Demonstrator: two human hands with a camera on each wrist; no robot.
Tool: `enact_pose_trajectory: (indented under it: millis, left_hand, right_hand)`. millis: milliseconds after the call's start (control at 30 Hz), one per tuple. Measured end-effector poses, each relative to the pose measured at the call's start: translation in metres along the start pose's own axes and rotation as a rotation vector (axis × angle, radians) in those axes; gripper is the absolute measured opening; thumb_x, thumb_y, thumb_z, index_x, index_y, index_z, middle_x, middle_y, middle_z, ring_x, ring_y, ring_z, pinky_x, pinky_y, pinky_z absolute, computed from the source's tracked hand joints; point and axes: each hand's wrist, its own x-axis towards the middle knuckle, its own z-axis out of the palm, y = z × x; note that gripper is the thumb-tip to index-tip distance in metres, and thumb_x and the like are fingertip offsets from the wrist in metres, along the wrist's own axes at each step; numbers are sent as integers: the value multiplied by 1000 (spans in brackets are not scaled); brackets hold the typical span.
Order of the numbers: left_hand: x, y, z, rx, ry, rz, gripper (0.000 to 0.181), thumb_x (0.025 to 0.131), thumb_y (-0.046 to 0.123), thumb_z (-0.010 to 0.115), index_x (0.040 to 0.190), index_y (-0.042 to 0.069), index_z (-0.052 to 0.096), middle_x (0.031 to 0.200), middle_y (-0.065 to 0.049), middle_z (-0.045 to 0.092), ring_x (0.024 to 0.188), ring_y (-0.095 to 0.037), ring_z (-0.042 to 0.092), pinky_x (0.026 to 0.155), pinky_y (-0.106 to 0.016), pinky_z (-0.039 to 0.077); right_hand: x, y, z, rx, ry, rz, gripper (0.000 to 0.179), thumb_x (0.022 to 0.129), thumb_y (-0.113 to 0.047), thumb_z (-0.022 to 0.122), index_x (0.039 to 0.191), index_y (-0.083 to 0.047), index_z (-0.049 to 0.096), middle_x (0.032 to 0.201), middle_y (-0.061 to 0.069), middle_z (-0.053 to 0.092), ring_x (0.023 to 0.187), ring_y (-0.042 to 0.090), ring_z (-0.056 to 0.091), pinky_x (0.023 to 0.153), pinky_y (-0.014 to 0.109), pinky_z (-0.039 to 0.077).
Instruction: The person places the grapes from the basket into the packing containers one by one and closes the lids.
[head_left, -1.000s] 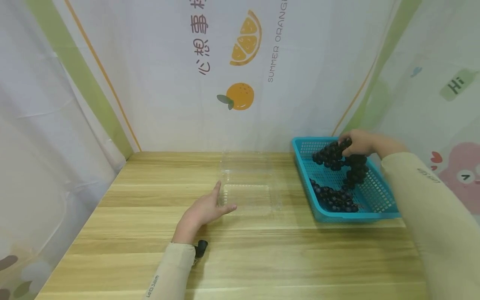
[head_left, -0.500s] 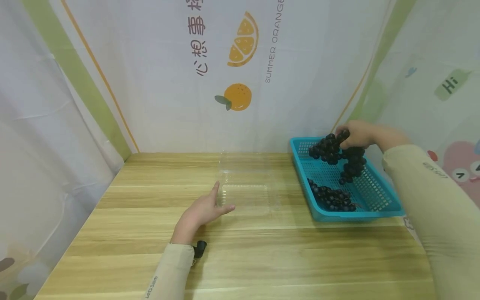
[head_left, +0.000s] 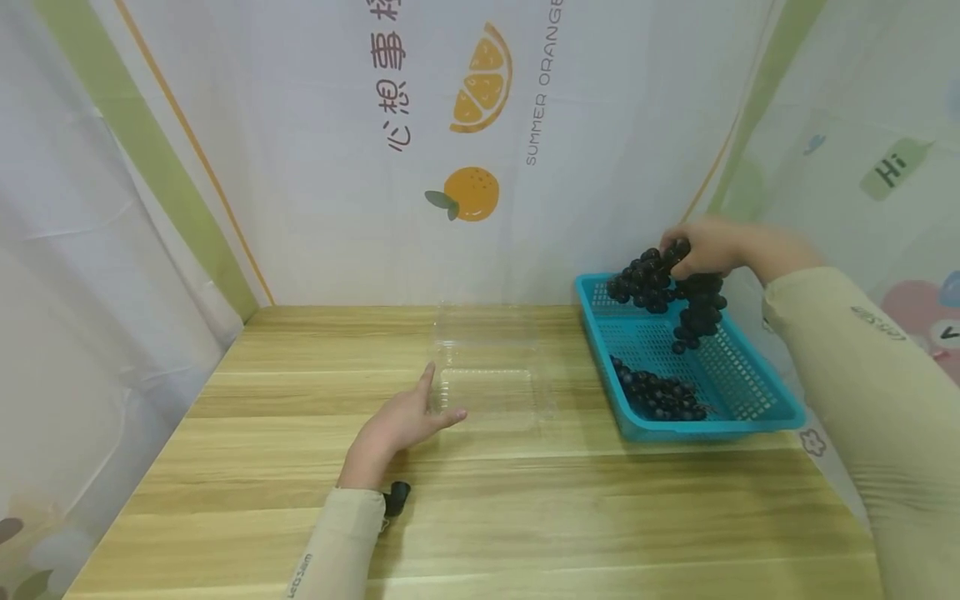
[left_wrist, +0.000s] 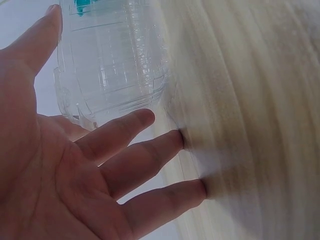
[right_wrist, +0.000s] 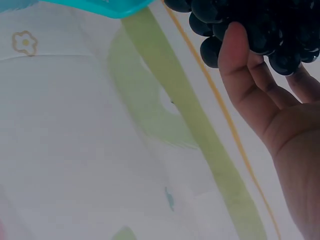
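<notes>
My right hand [head_left: 708, 247] grips a bunch of dark grapes [head_left: 645, 282] from above and holds it over the back of a blue plastic basket [head_left: 637, 432]. The bunch hangs down in two lobes, and in the right wrist view the thumb presses on the grapes [right_wrist: 262, 32]. A second bunch of grapes [head_left: 660, 393] lies inside the basket at its front left. My left hand [head_left: 405, 421] is spread at the left side of a clear plastic clamshell box [head_left: 491, 400], whose lid stands raised at the back. The left wrist view shows fingertips [left_wrist: 172, 139] on the tabletop and the thumb along the box's edge.
The wooden table [head_left: 525, 517] reaches back to a white printed curtain [head_left: 337, 208], with more curtain on both sides. The basket stands at the table's right edge, to the right of the clear box. A black device [head_left: 397, 498] sits at my left wrist.
My right hand has risen, lifting the gripped grapes higher above the basket floor. The left hand keeps its place beside the box. The whole head view has shifted slightly.
</notes>
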Motion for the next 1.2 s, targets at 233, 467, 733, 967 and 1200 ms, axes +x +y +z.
enact_pose_trajectory:
  millis: [233, 467, 733, 967, 1200]
  left_hand:
    - [0, 1, 0, -7, 0, 0, 112, 98, 68, 64, 173, 16, -1, 148, -28, 62, 120, -43, 72, 103, -61, 56]
    - [-1, 1, 0, -9, -5, 5, 112, 99, 67, 64, 173, 14, -1, 150, -29, 60, 123, -45, 70, 104, -62, 55]
    - [0, 1, 0, -2, -9, 0, 112, 98, 68, 64, 173, 15, -1, 152, -29, 58, 126, -45, 69, 105, -62, 55]
    - [0, 1, 0, 15, -6, 0, 112, 98, 68, 64, 173, 15, -1, 148, -28, 63, 114, -39, 74, 100, -59, 58]
    - [0, 2, -1, 12, -16, 0, 112, 98, 68, 64, 173, 16, -1, 148, -27, 63, 110, -38, 75, 99, -59, 58]
  right_hand:
    - [-3, -17, -19, -11, 12, -19, 51, 96, -17, 72, 142, 1, 57, 141, 37, 54, 73, 26, 62, 56, 42, 60]
    - [-5, -37, -41, -46, -4, -36, 54, 97, -18, 71, 145, 0, 55, 144, 36, 52, 66, 22, 59, 56, 40, 57]
    - [-11, -59, -57, -82, -3, -78, 54, 96, -17, 71, 145, -1, 55, 136, 30, 56, 57, 19, 55, 56, 38, 54]
    - [-16, -83, -63, -175, 11, -130, 52, 95, -20, 72, 142, -4, 59, 141, 29, 61, 68, 21, 61, 64, 36, 53]
    - [-18, -109, -64, -233, 24, -181, 49, 93, -22, 73, 138, -8, 62, 141, 22, 65, 110, 34, 63, 96, 55, 55]
